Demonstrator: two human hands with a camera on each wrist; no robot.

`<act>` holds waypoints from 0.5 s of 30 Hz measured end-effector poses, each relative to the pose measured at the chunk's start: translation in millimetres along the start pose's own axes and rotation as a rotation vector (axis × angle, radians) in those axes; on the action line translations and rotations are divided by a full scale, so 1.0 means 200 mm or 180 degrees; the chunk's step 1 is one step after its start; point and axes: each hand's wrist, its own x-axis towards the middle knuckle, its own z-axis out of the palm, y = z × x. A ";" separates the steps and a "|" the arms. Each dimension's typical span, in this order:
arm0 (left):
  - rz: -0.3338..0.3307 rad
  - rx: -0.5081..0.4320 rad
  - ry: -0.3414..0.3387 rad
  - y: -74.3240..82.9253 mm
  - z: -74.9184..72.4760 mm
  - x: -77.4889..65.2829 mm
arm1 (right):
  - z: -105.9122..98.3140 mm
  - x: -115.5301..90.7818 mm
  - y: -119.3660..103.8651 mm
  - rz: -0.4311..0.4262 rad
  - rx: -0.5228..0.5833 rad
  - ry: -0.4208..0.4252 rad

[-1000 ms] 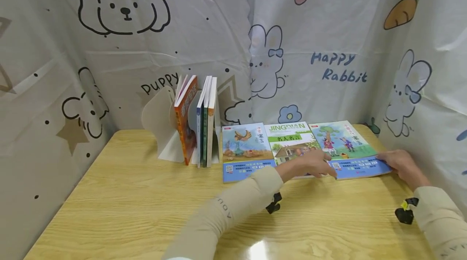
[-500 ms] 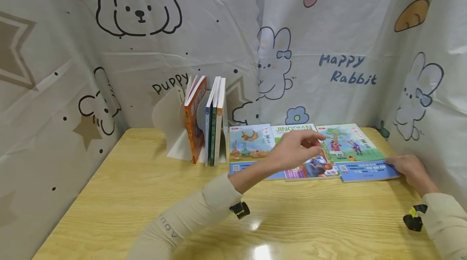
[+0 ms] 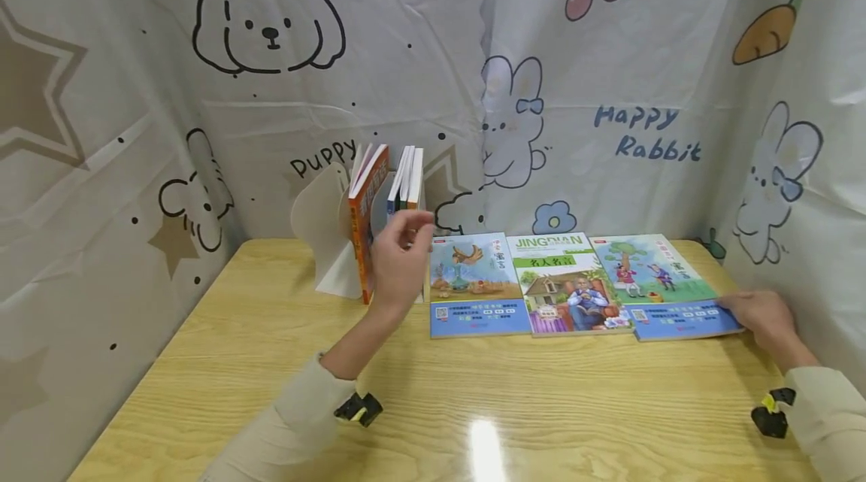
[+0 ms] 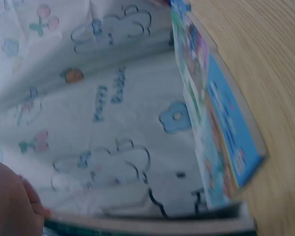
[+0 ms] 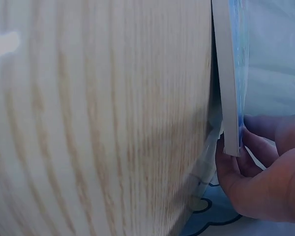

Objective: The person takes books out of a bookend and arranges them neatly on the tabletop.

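My right hand (image 3: 764,320) pinches the near right corner of the rightmost lying book (image 3: 659,271), which has a green picture cover and a blue lower band. In the right wrist view, fingers (image 5: 229,169) lie on both sides of the book's edge (image 5: 227,83). My left hand (image 3: 399,260), fingers bent and nothing seen in its grasp, is in front of the upright books (image 3: 406,174), partly hiding them. In the left wrist view its fingertips (image 4: 37,206) are right at a standing book's edge (image 4: 152,226).
A white book (image 3: 561,283) and a blue-banded book (image 3: 476,283) lie beside the rightmost one. Left of the upright group, an orange book (image 3: 368,204) leans in a cream bookend (image 3: 325,234). A printed curtain (image 3: 406,53) borders the wooden table (image 3: 487,392) behind and at both sides.
My left hand has left the lying books, moving left to the upright books. My right hand keeps its hold on the rightmost book's corner.
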 end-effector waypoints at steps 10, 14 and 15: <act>-0.0177 0.0544 0.0826 -0.22 -0.27 0.03 | 0.03 0.03 0.01 0.0262 0.0065 0.0040; -0.0334 0.0677 0.0801 -0.31 -0.29 0.02 | 0.03 0.04 0.02 0.0329 0.0039 0.0071; -0.0367 0.0704 0.0798 -0.34 -0.29 0.02 | 0.03 0.04 0.02 0.0318 0.0042 0.0065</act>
